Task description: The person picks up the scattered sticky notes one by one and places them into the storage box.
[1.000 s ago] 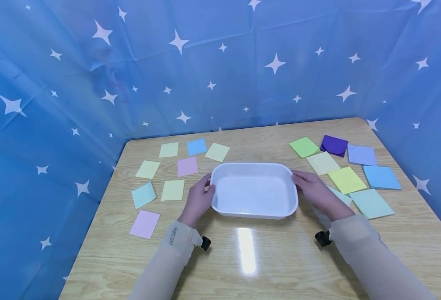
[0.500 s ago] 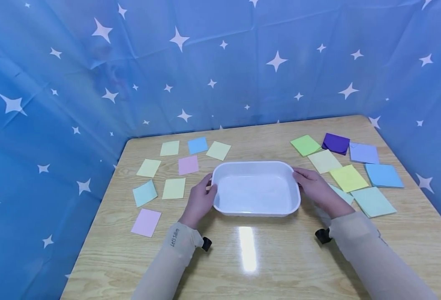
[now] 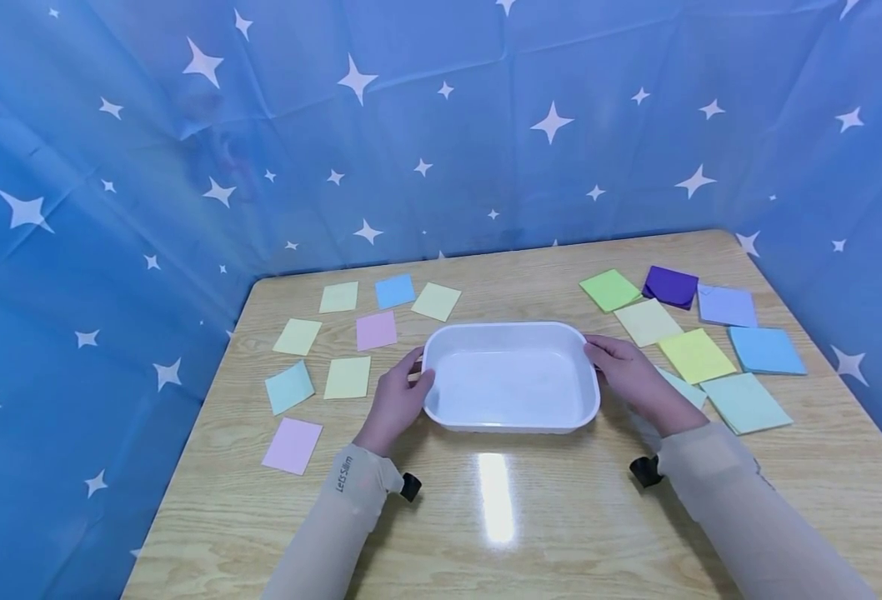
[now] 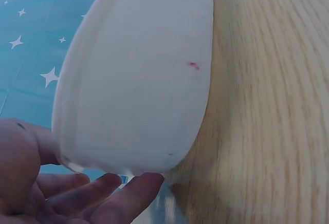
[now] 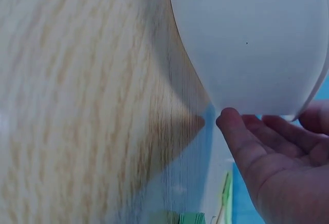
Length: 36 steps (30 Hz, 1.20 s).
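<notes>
"What have you got there?"

"A white tray point(image 3: 512, 383), in the middle of the wooden surface point(image 3: 576, 517). Whether it rests on the wood or sits just above, I can't tell."

"And your fingers?"

"Clamped on its two short ends. My left hand point(image 3: 396, 400) grips one end, fingers point(image 4: 133, 196) under the rim, thumb up at it; my right hand point(image 3: 632, 375) holds the other end the same way. From my left wrist I see a small red mark point(image 4: 193, 66) on the outer wall."

"Anything different from a second ago?"

"Hardly. The head view has shifted, so things sit a touch higher in it, but tray, hands and papers keep their places among themselves. My grip is the same."

"What lies around it?"

"On my left, eight square notes: four pale yellow, plus a blue note point(image 3: 395, 291), a pink note point(image 3: 376, 331), an aqua note point(image 3: 289, 387) and a lilac note point(image 3: 292, 446). On my right, a tighter cluster, with a green pad point(image 3: 610, 290), a dark purple pad point(image 3: 670, 287), a yellow pad point(image 3: 698, 356) and a mint pad point(image 3: 745, 403) among them."

"Beyond that?"

"A blue curtain point(image 3: 411, 125) with white stars."
</notes>
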{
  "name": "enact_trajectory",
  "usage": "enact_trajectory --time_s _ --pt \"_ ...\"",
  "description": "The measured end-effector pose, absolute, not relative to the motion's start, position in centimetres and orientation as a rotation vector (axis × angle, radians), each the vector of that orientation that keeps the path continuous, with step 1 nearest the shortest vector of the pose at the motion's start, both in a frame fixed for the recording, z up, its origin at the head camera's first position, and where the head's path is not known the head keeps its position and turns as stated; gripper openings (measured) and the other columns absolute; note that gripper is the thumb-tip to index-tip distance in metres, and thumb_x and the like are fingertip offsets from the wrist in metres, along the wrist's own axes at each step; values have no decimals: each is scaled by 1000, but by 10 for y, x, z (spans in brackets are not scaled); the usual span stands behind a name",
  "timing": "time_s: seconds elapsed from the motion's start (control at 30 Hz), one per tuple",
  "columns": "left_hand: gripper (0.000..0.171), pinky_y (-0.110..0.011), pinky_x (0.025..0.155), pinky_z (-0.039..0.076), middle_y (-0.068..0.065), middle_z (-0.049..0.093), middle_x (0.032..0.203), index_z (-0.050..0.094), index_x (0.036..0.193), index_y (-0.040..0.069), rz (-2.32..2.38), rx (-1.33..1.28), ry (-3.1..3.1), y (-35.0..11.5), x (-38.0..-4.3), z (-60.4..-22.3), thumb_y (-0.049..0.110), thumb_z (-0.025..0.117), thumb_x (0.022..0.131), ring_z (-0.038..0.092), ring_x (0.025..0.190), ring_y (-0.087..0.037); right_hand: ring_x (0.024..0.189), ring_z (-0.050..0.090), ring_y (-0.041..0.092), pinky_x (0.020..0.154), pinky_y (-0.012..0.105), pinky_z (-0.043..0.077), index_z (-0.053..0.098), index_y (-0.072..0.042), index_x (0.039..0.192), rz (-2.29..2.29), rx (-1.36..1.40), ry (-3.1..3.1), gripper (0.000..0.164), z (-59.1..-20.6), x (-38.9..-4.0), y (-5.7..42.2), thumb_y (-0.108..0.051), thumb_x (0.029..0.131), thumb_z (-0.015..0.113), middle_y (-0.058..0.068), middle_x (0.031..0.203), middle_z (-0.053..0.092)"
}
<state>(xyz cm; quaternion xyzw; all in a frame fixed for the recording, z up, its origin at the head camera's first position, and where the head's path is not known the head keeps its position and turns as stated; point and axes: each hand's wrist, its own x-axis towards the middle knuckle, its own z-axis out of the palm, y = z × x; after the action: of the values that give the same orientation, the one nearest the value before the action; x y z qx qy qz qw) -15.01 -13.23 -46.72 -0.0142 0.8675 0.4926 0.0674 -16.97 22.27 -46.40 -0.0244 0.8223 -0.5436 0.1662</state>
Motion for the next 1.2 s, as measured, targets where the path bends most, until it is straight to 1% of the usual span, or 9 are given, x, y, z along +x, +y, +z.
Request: enact_trajectory --time_s 0.27,0.4,0.53,0.67,0.9,1.13,1.2 --pt "51 -42 91 63 -19 63 139 46 154 13 1523 1 2597 -134 -151 -470 25 57 105 68 118 -40 148 39 42 122 58 35 35 4 156 -1498 -31 2355 60 -455 -168 224 -37 112 36 26 159 40" --pt "52 -41 91 63 -19 63 138 46 154 13 1524 -6 2607 -134 -151 -470 25 57 106 68 118 -39 145 44 42 119 56 40 35 3 156 -1494 -35 2354 60 -451 -170 224 -38 112 38 26 158 42" --pt "52 -41 92 63 -19 63 138 45 155 13 1520 -3 2603 -134 -149 -468 24 57 105 68 120 -39 138 53 41 113 52 48 41 2 154 -1473 -32 2391 59 -449 -171 226 -38 111 40 25 153 49" --pt "53 -39 90 63 -18 63 139 44 155 13 1533 -2 2577 -134 -149 -468 24 58 105 68 120 -37 131 59 42 110 52 51 46 2 150 -1449 -32 2429 56 -445 -172 232 -38 110 42 27 148 54" --pt "53 -38 88 64 -19 62 139 44 155 14 1543 4 2571 -135 -150 -469 25 58 105 68 119 -38 134 54 45 111 57 48 41 5 152 -1417 -3 2436 60 -435 -176 244 -38 110 40 30 150 49" --pt "54 -39 89 64 -18 61 141 43 156 15 1517 -21 2568 -135 -151 -469 27 57 105 67 121 -37 136 50 48 114 61 43 35 5 155 -1376 64 2461 70 -427 -179 263 -47 108 41 32 151 46" --pt "55 -38 88 64 -18 61 141 43 157 16 1521 -27 2562 -134 -151 -469 27 58 105 67 121 -37 136 49 49 114 61 43 35 6 155 -1365 71 2474 71 -426 -179 268 -47 108 41 33 151 45"
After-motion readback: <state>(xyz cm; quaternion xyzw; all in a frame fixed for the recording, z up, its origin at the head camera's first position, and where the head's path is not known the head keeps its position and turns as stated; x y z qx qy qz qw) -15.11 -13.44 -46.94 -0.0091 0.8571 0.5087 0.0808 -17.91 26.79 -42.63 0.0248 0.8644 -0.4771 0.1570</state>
